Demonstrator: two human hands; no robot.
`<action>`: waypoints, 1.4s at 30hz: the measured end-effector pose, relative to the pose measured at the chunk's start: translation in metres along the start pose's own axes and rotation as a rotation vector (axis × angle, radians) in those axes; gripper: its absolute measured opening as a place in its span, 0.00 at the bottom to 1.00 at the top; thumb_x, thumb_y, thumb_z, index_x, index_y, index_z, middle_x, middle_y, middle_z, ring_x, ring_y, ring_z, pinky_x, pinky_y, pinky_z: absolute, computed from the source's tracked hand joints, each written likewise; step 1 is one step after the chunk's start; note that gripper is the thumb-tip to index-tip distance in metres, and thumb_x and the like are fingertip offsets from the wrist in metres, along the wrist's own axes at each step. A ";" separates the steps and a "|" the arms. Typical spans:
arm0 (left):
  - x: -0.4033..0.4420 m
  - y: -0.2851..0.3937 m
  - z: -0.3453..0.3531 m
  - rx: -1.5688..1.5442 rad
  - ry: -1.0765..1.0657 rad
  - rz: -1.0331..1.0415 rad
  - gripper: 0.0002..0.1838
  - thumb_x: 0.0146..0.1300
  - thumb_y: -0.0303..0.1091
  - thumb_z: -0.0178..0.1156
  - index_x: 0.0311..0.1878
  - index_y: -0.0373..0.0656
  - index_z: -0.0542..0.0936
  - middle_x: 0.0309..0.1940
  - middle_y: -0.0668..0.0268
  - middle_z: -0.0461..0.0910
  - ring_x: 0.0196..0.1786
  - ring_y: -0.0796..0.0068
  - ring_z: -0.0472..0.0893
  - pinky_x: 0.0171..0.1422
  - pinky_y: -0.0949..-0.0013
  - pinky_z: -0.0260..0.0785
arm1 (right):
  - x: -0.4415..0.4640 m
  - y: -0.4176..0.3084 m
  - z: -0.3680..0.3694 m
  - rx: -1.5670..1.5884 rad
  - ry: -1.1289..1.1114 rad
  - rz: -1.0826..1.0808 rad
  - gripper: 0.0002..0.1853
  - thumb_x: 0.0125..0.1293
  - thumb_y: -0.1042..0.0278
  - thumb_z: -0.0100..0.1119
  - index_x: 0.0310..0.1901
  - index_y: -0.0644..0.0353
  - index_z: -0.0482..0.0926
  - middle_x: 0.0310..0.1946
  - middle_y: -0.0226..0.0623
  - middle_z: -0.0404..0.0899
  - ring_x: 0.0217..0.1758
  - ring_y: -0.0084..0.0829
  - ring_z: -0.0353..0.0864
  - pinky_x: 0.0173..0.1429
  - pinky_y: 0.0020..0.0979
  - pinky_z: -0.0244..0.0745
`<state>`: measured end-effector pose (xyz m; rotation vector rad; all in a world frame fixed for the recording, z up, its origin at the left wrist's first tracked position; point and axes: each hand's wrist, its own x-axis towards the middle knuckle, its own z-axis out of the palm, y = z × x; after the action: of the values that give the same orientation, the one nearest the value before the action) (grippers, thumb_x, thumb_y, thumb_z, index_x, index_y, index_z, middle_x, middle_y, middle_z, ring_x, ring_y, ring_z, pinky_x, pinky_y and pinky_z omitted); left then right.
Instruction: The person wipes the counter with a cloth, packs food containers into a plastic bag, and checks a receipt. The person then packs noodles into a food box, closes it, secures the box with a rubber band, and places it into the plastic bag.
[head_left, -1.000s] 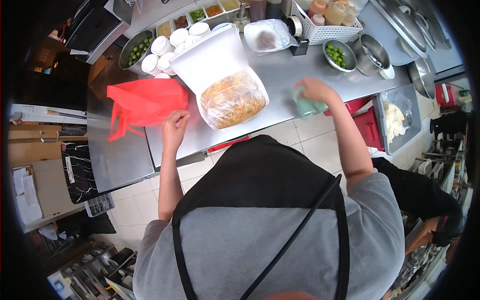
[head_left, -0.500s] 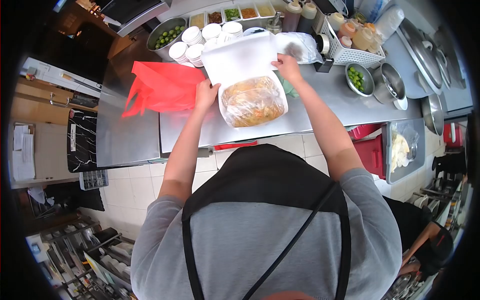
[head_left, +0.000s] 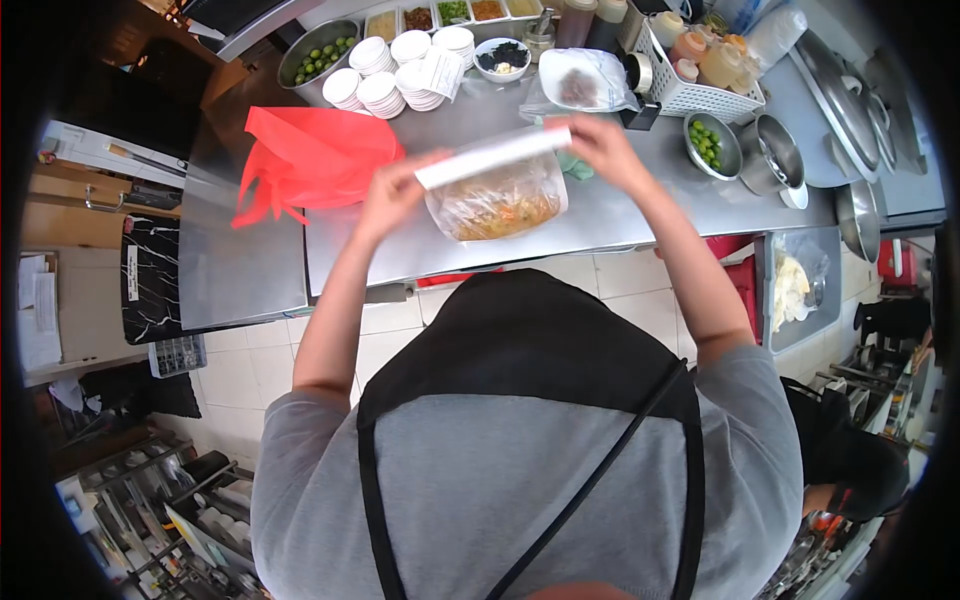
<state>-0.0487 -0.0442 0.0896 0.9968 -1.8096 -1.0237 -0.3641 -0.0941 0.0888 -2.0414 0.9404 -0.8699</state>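
A white takeout box lid [head_left: 495, 158] stands nearly edge-on over plastic-wrapped food [head_left: 500, 205], which looks like noodles in a see-through bag. Beneath the food, the box itself is mostly hidden. My left hand [head_left: 393, 195], slightly blurred, has its fingers closed at the lid's left end. At the other end, my right hand [head_left: 602, 150] pinches the lid's corner. A red bag [head_left: 315, 155] lies flat just left of my left hand. Some green material [head_left: 575, 166] shows beside my right hand.
Stacked white lids [head_left: 380, 92], a bowl of dark food [head_left: 502, 60] and a plastic-covered tray [head_left: 582, 82] line the back. Rightward are a white bottle basket [head_left: 690, 100], a bowl of limes [head_left: 712, 145] and a metal pot [head_left: 770, 155]. A co-worker [head_left: 850, 455] is at lower right.
The lid has swung from standing open behind the box to edge-on above the food. Both hands have moved with it. The bowl of dark food behind it is now exposed.
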 end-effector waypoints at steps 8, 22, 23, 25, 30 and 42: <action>-0.069 -0.005 0.050 0.720 -0.327 0.076 0.23 0.48 0.34 0.61 0.51 0.53 0.74 0.61 0.71 0.63 0.68 0.66 0.54 0.70 0.51 0.43 | -0.097 0.021 0.055 -0.354 -0.055 -0.041 0.23 0.48 0.62 0.65 0.49 0.52 0.73 0.61 0.33 0.62 0.67 0.45 0.53 0.67 0.43 0.51; -0.037 -0.028 0.099 1.127 -0.068 0.223 0.20 0.53 0.35 0.58 0.51 0.57 0.75 0.60 0.66 0.64 0.67 0.53 0.54 0.66 0.44 0.43 | -0.062 0.014 0.061 -0.705 0.119 -0.037 0.18 0.47 0.61 0.64 0.41 0.52 0.73 0.57 0.36 0.63 0.63 0.43 0.56 0.63 0.50 0.52; -0.038 -0.028 0.101 1.121 -0.066 0.236 0.20 0.53 0.35 0.58 0.51 0.57 0.75 0.60 0.66 0.64 0.67 0.53 0.54 0.66 0.44 0.43 | -0.060 0.012 0.055 -0.594 0.181 0.014 0.18 0.48 0.61 0.64 0.41 0.53 0.73 0.55 0.37 0.66 0.59 0.43 0.61 0.60 0.46 0.57; -0.042 -0.037 0.101 1.095 -0.095 0.225 0.22 0.53 0.35 0.58 0.54 0.61 0.73 0.61 0.66 0.64 0.67 0.51 0.54 0.66 0.45 0.43 | -0.058 0.020 0.039 -0.490 0.253 0.066 0.17 0.49 0.61 0.64 0.41 0.54 0.74 0.52 0.38 0.68 0.54 0.43 0.67 0.58 0.41 0.62; -0.035 -0.039 0.099 1.061 -0.038 0.275 0.20 0.54 0.37 0.57 0.53 0.61 0.74 0.60 0.66 0.64 0.66 0.52 0.57 0.65 0.43 0.44 | -0.036 0.098 -0.042 -0.428 0.761 0.477 0.17 0.57 0.59 0.55 0.45 0.57 0.73 0.46 0.44 0.71 0.45 0.43 0.73 0.45 0.35 0.72; -0.037 -0.034 0.109 1.046 -0.016 0.215 0.20 0.52 0.35 0.59 0.51 0.62 0.75 0.59 0.66 0.66 0.65 0.53 0.58 0.66 0.48 0.43 | 0.021 0.183 -0.131 0.498 0.512 1.143 0.12 0.58 0.61 0.55 0.40 0.59 0.75 0.42 0.41 0.73 0.32 0.44 0.77 0.35 0.38 0.77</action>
<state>-0.1253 0.0051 0.0119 1.3103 -2.4285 0.1323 -0.5189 -0.2404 0.0135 -0.6209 1.6785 -0.8170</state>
